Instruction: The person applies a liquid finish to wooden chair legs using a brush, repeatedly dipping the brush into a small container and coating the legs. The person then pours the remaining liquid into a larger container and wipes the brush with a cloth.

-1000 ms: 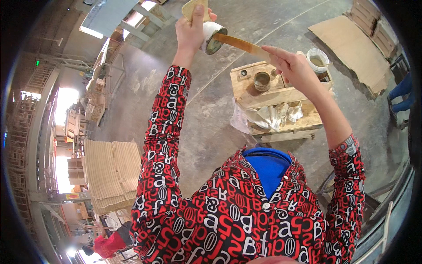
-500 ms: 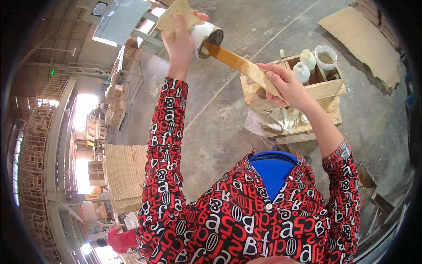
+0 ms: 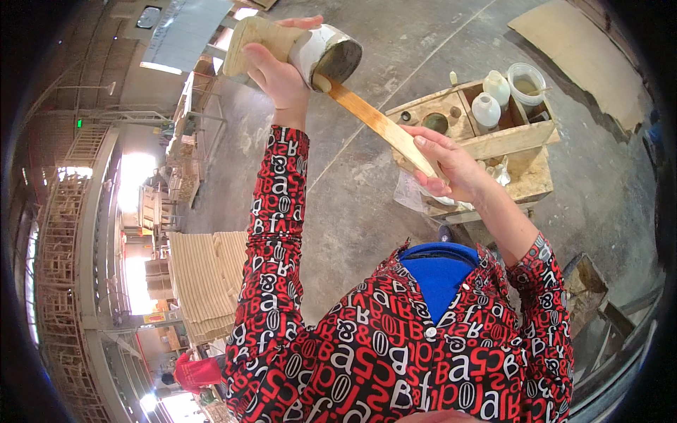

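Note:
High at the left, my left hand (image 3: 281,76) grips a white can (image 3: 308,51) tipped on its side, mouth toward the right. Behind the can, in the same grasp, is a tan, wood-like piece (image 3: 247,44); whether the two are joined I cannot tell. My right hand (image 3: 448,161) is closed around the pale end of a flat wooden stick (image 3: 374,123). The stick's orange-stained end reaches the lower rim of the can's mouth. Its very tip is partly hidden there. The can's inside looks dark and coated.
Beyond my right hand stands a wooden box (image 3: 511,141) with compartments, holding two white bottles (image 3: 486,111) and a clear tub (image 3: 525,83). A brown sheet (image 3: 564,49) lies on the concrete floor. Stacked boards (image 3: 204,282) and a person in red (image 3: 197,372) are at left.
The can and tan piece have shifted left and turned, showing more of the mouth. My right hand has moved slightly down, keeping the stick at the rim.

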`<state>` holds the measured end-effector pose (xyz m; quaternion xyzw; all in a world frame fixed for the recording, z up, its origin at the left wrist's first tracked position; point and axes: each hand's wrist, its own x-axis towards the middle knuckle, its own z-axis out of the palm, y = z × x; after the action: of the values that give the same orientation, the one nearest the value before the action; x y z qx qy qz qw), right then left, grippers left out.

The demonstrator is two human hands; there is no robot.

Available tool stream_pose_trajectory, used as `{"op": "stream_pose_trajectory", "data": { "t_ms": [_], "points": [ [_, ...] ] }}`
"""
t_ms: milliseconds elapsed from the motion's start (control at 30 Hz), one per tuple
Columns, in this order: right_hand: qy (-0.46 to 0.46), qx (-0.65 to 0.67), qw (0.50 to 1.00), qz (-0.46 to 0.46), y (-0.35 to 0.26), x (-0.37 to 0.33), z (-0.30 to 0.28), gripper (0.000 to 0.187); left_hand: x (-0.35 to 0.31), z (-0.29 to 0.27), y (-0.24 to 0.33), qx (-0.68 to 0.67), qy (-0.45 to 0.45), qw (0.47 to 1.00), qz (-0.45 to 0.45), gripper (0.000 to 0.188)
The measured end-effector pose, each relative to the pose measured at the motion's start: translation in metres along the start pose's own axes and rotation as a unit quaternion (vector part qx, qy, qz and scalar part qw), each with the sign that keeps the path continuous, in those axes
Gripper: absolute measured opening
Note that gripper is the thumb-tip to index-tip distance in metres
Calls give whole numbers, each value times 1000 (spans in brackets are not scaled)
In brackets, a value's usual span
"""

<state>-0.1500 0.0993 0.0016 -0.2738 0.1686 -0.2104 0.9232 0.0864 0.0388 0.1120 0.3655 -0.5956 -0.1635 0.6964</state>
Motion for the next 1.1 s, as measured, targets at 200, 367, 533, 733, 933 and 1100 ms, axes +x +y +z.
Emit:
{"op": "stream_pose_trajectory", "data": {
  "t_ms": [200, 367, 533, 733, 933, 1100],
  "points": [
    [-36, 87, 994, 50, 2, 18, 10, 37, -4, -27, -15, -112, 81, 989, -60, 79],
    [8, 50, 998, 35, -20, 47, 18, 39, -9, -41, -55, -259, 293, 907, -159, 65],
    [109, -59, 992, -5, -4, 53, -1, 38, -79, -107, -103, -239, 488, 795, -268, 54],
    [226, -592, 748, -199, 14, 83, -28, 32, -162, -157, -129, -162, 262, 770, -559, 38],
    [204, -883, 370, -203, 44, 90, -25, 30, -189, -150, -140, -177, 181, 731, -634, 26],
    [155, -911, 329, -195, 49, 87, -30, 37, -198, -171, -161, -164, 230, 715, -639, 24]
  ]
}}
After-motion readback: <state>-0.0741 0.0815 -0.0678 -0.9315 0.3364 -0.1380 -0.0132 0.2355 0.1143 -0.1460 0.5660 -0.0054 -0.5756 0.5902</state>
